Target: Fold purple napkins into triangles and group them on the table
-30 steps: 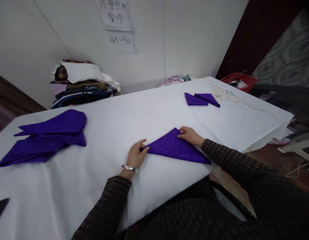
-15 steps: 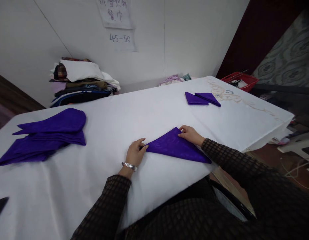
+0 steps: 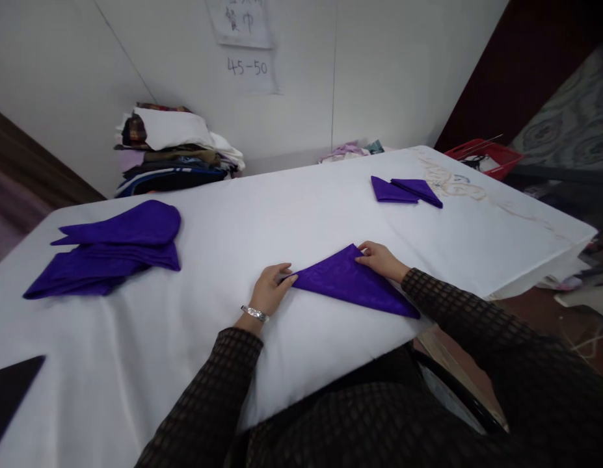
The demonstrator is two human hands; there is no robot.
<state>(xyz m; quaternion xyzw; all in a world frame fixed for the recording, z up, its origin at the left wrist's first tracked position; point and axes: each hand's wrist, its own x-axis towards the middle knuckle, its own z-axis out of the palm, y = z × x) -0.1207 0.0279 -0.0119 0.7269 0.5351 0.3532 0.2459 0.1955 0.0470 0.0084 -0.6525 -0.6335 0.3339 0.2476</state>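
The purple napkin (image 3: 352, 281) is matt cloth with a faintly textured surface; the white tablecloth (image 3: 262, 214) is smooth, softly creased fabric; the bracelet (image 3: 255, 313) is shiny, silvery metal. The red basket (image 3: 507, 162) looks like plastic, though distance blurs it.

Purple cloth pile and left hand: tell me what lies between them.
Only white tablecloth shows between the purple cloth pile and the left hand in the head view.

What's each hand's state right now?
Left hand: closed, pinching the left corner of the triangular purple cloth.
Right hand: closed, pinching the same cloth near its top corner.
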